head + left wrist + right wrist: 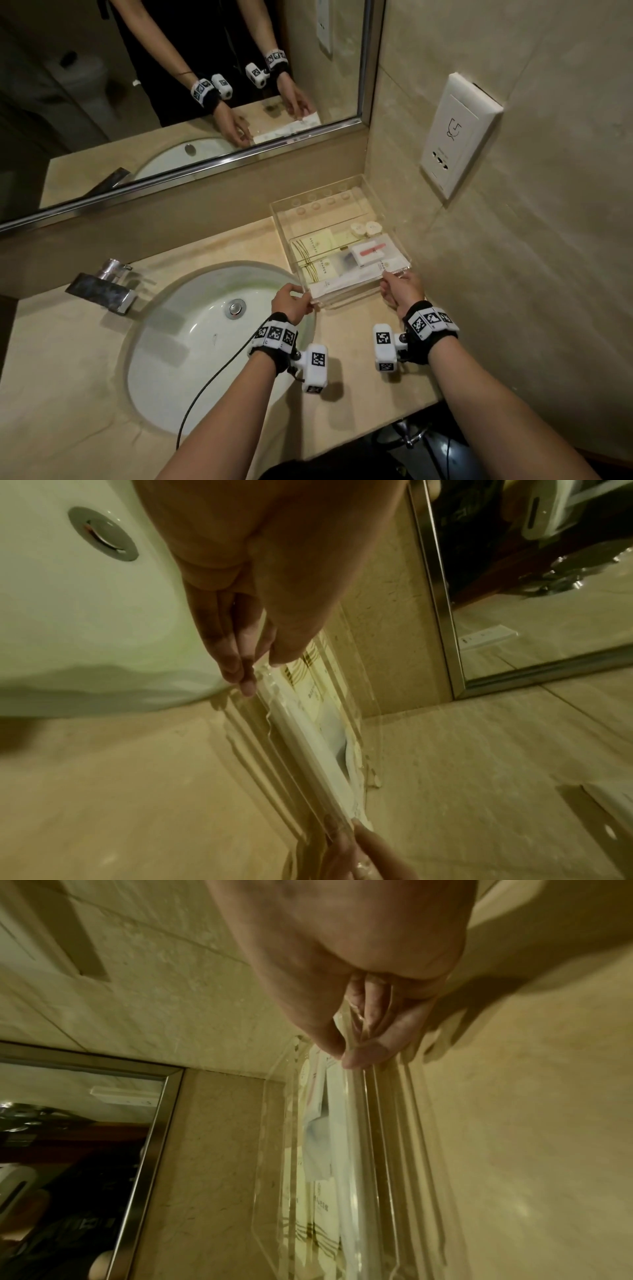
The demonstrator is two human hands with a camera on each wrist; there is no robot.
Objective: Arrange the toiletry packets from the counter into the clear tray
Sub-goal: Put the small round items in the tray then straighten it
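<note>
Beige stone counter [85, 411] holds white sink [191, 359], beneath mirror [171, 85].

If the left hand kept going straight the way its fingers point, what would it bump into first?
The left hand already pinches the near left corner of the clear tray, so it would likely push straight into the tray wall, then the packets inside.

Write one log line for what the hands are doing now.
left hand: pinches clear tray near-left corner | right hand: pinches near-right corner | packets: inside
</note>
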